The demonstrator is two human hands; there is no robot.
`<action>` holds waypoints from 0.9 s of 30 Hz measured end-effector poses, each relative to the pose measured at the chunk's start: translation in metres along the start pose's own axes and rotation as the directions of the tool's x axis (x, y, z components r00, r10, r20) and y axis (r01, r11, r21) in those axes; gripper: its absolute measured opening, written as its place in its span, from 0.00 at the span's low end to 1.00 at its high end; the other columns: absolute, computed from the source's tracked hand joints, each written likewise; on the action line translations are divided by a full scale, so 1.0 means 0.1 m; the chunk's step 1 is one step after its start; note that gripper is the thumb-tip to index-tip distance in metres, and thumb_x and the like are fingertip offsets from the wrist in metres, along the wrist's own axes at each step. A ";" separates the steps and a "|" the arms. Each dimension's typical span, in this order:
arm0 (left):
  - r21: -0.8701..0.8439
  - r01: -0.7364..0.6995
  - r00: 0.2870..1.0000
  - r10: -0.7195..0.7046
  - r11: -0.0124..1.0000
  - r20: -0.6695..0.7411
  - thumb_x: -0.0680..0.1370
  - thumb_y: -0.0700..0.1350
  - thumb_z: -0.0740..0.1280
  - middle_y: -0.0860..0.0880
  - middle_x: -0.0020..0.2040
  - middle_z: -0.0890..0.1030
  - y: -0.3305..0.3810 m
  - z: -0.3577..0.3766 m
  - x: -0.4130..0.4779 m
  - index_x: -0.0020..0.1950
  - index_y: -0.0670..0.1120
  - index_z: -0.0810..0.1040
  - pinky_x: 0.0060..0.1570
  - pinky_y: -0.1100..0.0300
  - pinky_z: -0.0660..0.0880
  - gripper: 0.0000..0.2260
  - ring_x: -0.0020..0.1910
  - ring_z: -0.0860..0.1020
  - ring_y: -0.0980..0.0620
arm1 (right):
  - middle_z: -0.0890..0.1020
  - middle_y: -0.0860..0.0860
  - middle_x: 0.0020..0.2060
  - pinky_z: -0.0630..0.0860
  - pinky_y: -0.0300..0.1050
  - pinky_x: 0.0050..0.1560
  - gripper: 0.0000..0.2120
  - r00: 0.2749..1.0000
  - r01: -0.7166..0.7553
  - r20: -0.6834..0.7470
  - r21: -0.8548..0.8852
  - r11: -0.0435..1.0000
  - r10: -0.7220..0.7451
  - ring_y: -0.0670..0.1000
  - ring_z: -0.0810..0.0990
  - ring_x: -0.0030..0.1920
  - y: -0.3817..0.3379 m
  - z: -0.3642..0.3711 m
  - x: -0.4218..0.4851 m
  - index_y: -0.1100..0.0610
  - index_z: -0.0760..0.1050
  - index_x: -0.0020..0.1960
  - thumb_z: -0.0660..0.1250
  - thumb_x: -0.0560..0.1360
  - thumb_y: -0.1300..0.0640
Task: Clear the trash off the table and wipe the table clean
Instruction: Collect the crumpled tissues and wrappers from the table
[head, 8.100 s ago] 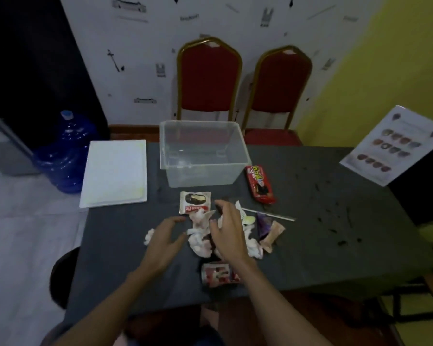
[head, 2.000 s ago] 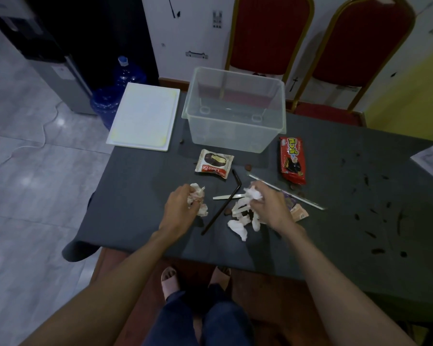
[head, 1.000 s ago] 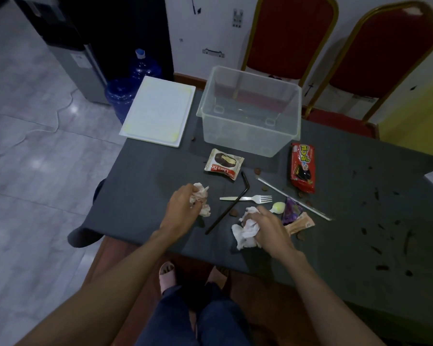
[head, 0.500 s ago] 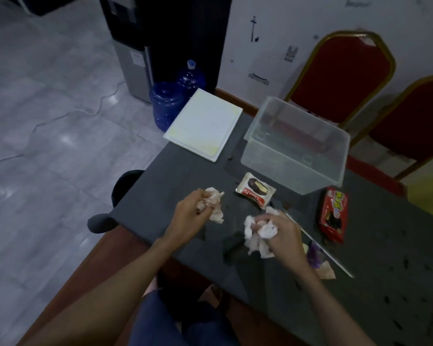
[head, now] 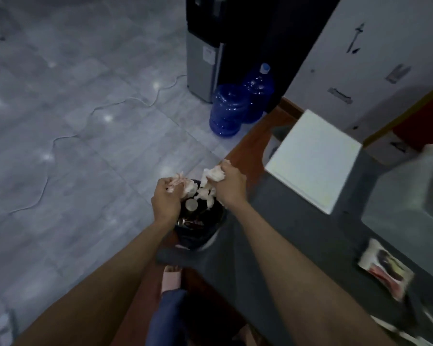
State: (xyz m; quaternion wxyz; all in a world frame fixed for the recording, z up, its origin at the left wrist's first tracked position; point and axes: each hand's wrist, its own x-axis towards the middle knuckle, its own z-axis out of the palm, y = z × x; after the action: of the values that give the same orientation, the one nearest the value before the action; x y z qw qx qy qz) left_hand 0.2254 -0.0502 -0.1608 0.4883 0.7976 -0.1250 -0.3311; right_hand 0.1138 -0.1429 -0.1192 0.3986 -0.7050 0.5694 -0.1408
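Observation:
Both my hands are out past the left end of the dark table (head: 310, 236), side by side above a black trash bin (head: 198, 233) on the floor. My left hand (head: 166, 198) grips a wad of crumpled white tissues (head: 185, 187). My right hand (head: 229, 184) grips another wad of crumpled tissues (head: 214, 174), with loose ends hanging down over the bin's mouth. Trash lies inside the bin. A snack wrapper (head: 385, 268) still lies on the table at the right.
A white board (head: 313, 158) and a clear plastic tub (head: 410, 196) sit on the table. Two blue water jugs (head: 229, 109) and a water dispenser (head: 204, 68) stand on the grey tiled floor, where a cable (head: 85, 121) snakes. My sandalled foot (head: 171, 278) is below the bin.
My view and both hands have swung left, off the table. The two tissue wads, held above the tabletop half a second ago, are now over the trash bin.

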 end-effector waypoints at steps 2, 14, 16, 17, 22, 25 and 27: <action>0.013 0.103 0.994 -0.103 0.995 0.032 0.78 0.45 0.67 0.47 0.48 0.79 -0.33 0.02 0.49 0.51 0.46 0.73 0.43 0.59 0.69 0.05 0.46 0.76 0.50 | 0.81 0.56 0.43 0.71 0.43 0.39 0.04 0.992 -0.120 0.045 0.005 0.993 0.120 0.54 0.80 0.45 0.12 0.56 0.34 0.58 0.75 0.42 0.62 0.74 0.63; 0.020 0.512 0.792 -0.481 0.859 0.376 0.80 0.43 0.60 0.41 0.43 0.79 -2.44 0.71 2.01 0.48 0.43 0.77 0.43 0.54 0.72 0.08 0.39 0.77 0.46 | 0.80 0.55 0.54 0.74 0.43 0.44 0.13 0.806 -0.591 0.013 -0.026 0.806 0.591 0.58 0.80 0.52 1.82 2.62 1.22 0.54 0.77 0.57 0.69 0.73 0.54; -0.033 0.567 0.754 -0.501 0.823 0.425 0.83 0.44 0.55 0.48 0.45 0.78 -2.50 0.75 2.07 0.57 0.45 0.75 0.44 0.57 0.72 0.11 0.41 0.75 0.53 | 0.77 0.55 0.60 0.74 0.44 0.46 0.21 0.813 -0.580 0.075 -0.002 0.815 0.578 0.58 0.78 0.55 1.89 2.73 1.26 0.51 0.74 0.64 0.72 0.72 0.53; -0.040 0.583 0.749 -0.519 0.811 0.412 0.83 0.45 0.54 0.50 0.47 0.77 -2.51 0.76 2.08 0.62 0.45 0.73 0.46 0.59 0.72 0.12 0.42 0.74 0.55 | 0.75 0.55 0.63 0.74 0.44 0.49 0.24 0.815 -0.574 0.097 0.013 0.818 0.571 0.57 0.77 0.58 1.91 2.75 1.28 0.51 0.72 0.67 0.72 0.73 0.53; -0.024 0.645 0.711 -0.588 0.764 0.387 0.77 0.58 0.61 0.43 0.46 0.82 -2.50 0.58 2.17 0.57 0.42 0.78 0.46 0.54 0.79 0.21 0.43 0.81 0.45 | 0.77 0.58 0.62 0.74 0.46 0.54 0.18 0.808 -0.585 0.069 -0.020 0.811 0.585 0.58 0.77 0.59 1.73 2.55 1.25 0.56 0.68 0.70 0.60 0.80 0.57; -0.085 0.586 0.762 -0.513 0.806 0.395 0.65 0.64 0.66 0.41 0.53 0.84 -3.18 0.60 2.51 0.55 0.48 0.82 0.55 0.37 0.77 0.26 0.52 0.82 0.39 | 0.78 0.58 0.60 0.73 0.46 0.51 0.16 0.844 -0.533 0.040 -0.037 0.845 0.534 0.59 0.77 0.58 1.37 2.23 1.09 0.57 0.69 0.68 0.56 0.82 0.56; -0.038 0.555 0.767 -0.494 0.831 0.409 0.69 0.59 0.67 0.44 0.50 0.84 -2.27 0.38 2.06 0.52 0.47 0.83 0.53 0.41 0.78 0.20 0.50 0.83 0.43 | 0.79 0.58 0.58 0.72 0.46 0.48 0.14 0.864 -0.503 0.008 -0.013 0.864 0.503 0.59 0.78 0.56 1.04 1.87 0.92 0.58 0.71 0.65 0.54 0.82 0.57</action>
State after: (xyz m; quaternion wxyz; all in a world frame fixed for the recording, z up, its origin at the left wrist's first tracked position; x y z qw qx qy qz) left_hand 0.3267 -0.0724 -0.4518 0.4031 0.6792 0.0372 -0.6122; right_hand 0.1927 -0.1554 -0.3383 0.4211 -0.5353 0.7318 -0.0253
